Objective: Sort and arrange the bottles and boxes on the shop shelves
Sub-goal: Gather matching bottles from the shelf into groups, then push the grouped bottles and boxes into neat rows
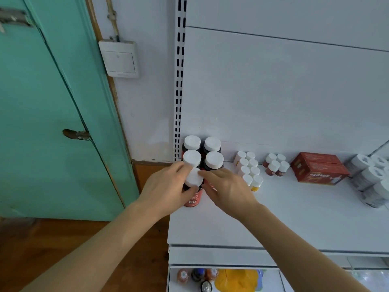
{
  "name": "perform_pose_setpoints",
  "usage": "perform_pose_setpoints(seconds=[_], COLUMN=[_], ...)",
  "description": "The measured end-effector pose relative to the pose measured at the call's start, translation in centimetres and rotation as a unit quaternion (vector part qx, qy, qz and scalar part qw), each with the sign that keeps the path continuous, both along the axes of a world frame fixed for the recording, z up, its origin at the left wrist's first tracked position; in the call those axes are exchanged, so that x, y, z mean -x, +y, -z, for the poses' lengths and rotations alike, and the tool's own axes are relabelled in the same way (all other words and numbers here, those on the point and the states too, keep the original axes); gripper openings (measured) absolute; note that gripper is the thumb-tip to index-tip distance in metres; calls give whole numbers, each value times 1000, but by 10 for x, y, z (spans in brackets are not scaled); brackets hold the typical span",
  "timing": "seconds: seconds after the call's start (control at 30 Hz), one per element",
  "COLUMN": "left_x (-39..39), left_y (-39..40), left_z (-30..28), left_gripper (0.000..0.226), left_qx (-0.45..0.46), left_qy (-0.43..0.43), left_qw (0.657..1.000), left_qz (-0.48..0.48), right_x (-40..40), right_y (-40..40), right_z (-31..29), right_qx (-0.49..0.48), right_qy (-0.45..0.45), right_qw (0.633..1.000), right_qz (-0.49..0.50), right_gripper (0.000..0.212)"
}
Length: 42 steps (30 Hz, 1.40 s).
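Left hand (pixel 166 186) grasps the Fe bottle (pixel 193 189), right hand (pixel 228 189) seemingly grips a hidden one beside it (likely extending the 4 bottles (pixel 202 153) behind).

The big bottles (pixel 192 186) are showing white caps over dark bodies with red labels, one lettered in white, while the shelf (pixel 294 218) is looking plain white. The small bottles (pixel 249 170) are wearing white caps, one showing yellow below; the box (pixel 320 167) is glowing red beside a teal door (pixel 42 123).
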<state>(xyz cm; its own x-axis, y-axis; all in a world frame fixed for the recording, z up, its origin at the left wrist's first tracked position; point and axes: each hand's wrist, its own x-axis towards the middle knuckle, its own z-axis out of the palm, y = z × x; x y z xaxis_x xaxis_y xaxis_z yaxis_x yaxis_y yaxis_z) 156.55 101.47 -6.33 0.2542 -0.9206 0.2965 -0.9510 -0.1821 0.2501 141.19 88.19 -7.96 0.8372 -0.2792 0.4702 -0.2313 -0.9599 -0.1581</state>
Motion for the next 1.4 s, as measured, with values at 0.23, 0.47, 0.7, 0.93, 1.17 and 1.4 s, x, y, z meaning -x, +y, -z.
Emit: perform_pose_setpoints(seconds=[0.23,0.47,0.7,0.93,1.17,1.4], left_x=[31,92,118,120,120,119], left_y=[-34,-102,-149,-159,-162,-162], left_z=[-25,-14,24,50,57,51], left_gripper=[44,59,57,52,51,58], left_qx=[90,8,-124,-159,-148,-122], left_qy=[-66,-3,-4,15,18,31], left_qw=[993,998,992,985,988,991], left_qz=[34,68,-37,-61,-47,-49], right_x=[40,91,108,105,106,109], right_y=[-30,-86,-132,-144,-145,-150], right_z=[-9,-3,16,30,38,30], right_qx=[26,-23,-73,-63,-103,-73], right_qy=[-23,97,214,195,174,121], right_qw=[996,980,963,977,978,988], right_qz=[87,171,143,60,57,59], right_gripper=[35,61,66,52,48,50])
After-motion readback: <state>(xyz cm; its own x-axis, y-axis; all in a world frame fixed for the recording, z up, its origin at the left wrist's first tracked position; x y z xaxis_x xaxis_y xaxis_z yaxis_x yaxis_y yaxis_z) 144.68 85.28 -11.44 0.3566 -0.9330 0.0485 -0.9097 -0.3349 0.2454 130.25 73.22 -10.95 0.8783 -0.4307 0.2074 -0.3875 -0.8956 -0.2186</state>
